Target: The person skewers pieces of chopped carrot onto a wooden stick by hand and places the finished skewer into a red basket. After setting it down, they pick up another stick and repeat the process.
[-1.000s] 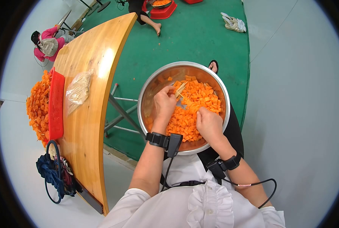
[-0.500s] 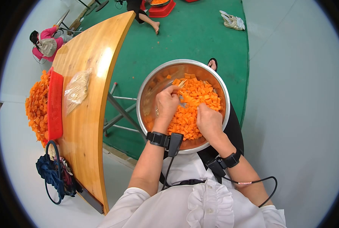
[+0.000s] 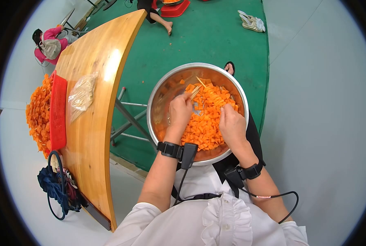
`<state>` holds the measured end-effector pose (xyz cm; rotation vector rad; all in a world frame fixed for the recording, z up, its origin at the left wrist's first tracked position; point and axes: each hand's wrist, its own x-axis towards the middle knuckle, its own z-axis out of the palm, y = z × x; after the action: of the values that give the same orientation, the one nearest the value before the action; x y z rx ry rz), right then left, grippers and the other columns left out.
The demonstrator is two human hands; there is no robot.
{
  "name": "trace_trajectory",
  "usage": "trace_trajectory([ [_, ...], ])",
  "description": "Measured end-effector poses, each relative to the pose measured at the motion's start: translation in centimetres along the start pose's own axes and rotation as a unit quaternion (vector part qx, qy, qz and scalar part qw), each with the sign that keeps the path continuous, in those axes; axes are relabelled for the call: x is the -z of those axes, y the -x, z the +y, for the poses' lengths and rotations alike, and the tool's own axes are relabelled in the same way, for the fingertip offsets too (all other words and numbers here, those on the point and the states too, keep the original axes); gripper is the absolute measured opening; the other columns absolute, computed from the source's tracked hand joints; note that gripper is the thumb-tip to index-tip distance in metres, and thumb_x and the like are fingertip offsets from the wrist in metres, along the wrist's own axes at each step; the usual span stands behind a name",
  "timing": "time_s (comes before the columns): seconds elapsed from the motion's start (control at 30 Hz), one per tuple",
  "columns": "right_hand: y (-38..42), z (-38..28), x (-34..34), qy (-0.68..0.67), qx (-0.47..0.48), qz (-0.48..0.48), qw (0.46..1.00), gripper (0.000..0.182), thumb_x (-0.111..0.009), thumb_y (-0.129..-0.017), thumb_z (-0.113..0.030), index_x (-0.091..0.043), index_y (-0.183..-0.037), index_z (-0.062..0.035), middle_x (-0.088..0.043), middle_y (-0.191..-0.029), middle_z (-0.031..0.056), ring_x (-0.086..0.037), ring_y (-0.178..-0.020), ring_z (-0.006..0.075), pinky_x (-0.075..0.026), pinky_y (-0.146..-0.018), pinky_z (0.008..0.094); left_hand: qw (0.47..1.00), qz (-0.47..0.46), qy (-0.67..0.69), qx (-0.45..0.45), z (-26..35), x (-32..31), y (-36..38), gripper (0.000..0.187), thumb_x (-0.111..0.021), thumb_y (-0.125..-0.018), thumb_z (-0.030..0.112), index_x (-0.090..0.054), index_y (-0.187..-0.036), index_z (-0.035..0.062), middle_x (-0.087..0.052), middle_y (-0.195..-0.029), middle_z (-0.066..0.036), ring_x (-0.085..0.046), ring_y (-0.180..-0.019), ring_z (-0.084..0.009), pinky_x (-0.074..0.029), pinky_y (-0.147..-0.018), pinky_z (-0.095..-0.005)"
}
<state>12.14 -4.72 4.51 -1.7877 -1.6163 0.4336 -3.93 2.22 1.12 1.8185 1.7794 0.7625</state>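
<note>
**Both hands in a steel bowl of orange cubes**

Head view: a round, polished steel bowl (image 3: 161,96) sits on the person's lap, its inner wall shiny and smeared orange. It holds a heap of small, matte orange cubes (image 3: 209,119), roughly diced, piled towards the right side. The left hand (image 3: 179,112) rests inside the bowl at the left edge of the heap, its fingers pressed together around a bundle of thin, pale wooden sticks (image 3: 195,91) that fan out above the knuckles. The right hand (image 3: 232,125) lies on the cubes, fingers curled down into them; whether it pinches a cube cannot be told. Each wrist bears a black band with a cable trailing off.

To the left runs a long, glossy wooden table (image 3: 97,123) of honey colour. On it lies a crinkled clear plastic bag (image 3: 82,96) of pale sticks, and beside it a red plastic tray (image 3: 58,110) with orange cubes heaped beyond. A dark blue cloth bag (image 3: 56,188) hangs at the table's near end. The floor under the bowl is green matting (image 3: 203,37). No writing can be read.
</note>
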Motion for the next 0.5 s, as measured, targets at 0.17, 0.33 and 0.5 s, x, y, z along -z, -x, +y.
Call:
trace_trajectory([
  [0.17, 0.1, -0.2, 0.1, 0.003, 0.001, -0.015, 1.0, 0.017, -0.047, -0.088, -0.015, -0.048, -0.077, -0.0029, -0.056, -0.059, 0.0177, -0.057, -0.055, 0.0357, -0.044, -0.051, 0.044, 0.986, -0.092, -0.082, -0.113, 0.0, -0.6, 0.8, 0.019, -0.063, -0.068, 0.001, -0.064, -0.087, 0.0001, -0.056, -0.085, -0.019, -0.057, -0.081, -0.0352, -0.046, -0.07, -0.0404],
  [0.33, 0.2, -0.1, 0.0, -0.012, 0.002, -0.014, 1.0, 0.018, -0.047, -0.088, -0.015, -0.049, -0.075, -0.0027, -0.056, -0.059, 0.0177, -0.057, -0.056, 0.0357, -0.044, -0.052, 0.0439, 0.984, -0.084, -0.091, -0.128, -0.5, -1.9, 0.8, 0.016, -0.065, -0.065, 0.001, -0.062, -0.081, -0.0018, -0.053, -0.086, -0.019, -0.055, -0.083, -0.0366, -0.045, -0.071, -0.0418],
  [0.5, 0.2, 0.0, 0.0, -0.006, 0.002, -0.023, 1.0, 0.018, -0.046, -0.088, -0.015, -0.049, -0.075, -0.0025, -0.056, -0.06, 0.0179, -0.058, -0.056, 0.0357, -0.044, -0.051, 0.0436, 0.988, -0.071, -0.085, -0.11, -0.2, -1.9, 0.8, 0.017, -0.065, -0.066, 0.001, -0.062, -0.082, -0.003, -0.053, -0.087, -0.019, -0.055, -0.082, -0.0367, -0.046, -0.07, -0.0418],
])
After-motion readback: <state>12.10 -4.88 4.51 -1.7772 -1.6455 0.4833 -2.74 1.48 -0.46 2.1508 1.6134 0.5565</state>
